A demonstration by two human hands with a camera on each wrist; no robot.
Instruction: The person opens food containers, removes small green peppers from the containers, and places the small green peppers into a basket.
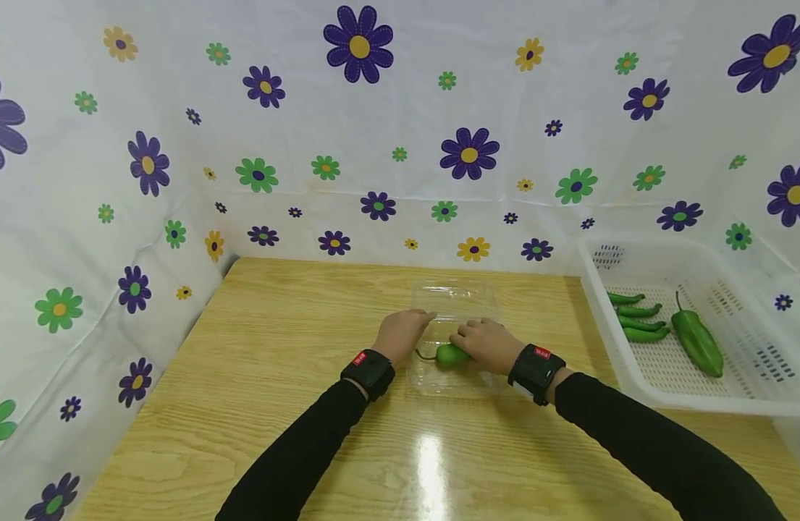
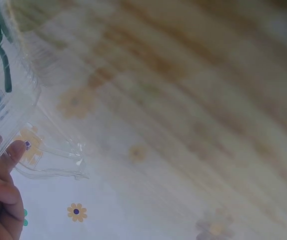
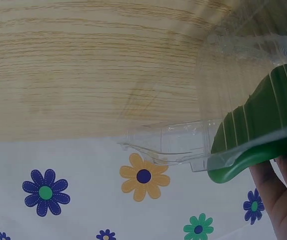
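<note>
A clear plastic clamshell box stands on the wooden table, its lid folded back toward the curtain. My left hand pinches the box's left edge between thumb and fingers; the left wrist view shows the hand at the hinge side. Over the box, my right hand grips a large green pepper, whose stem points left. Through the clear wall in the right wrist view, most of the pepper lies inside the box, and its tip pokes past the rim near the fingers.
At the right stands a white perforated plastic basket. It holds another large green pepper and several thin green peppers. A white flower-print curtain hangs along the back and sides of the wooden table.
</note>
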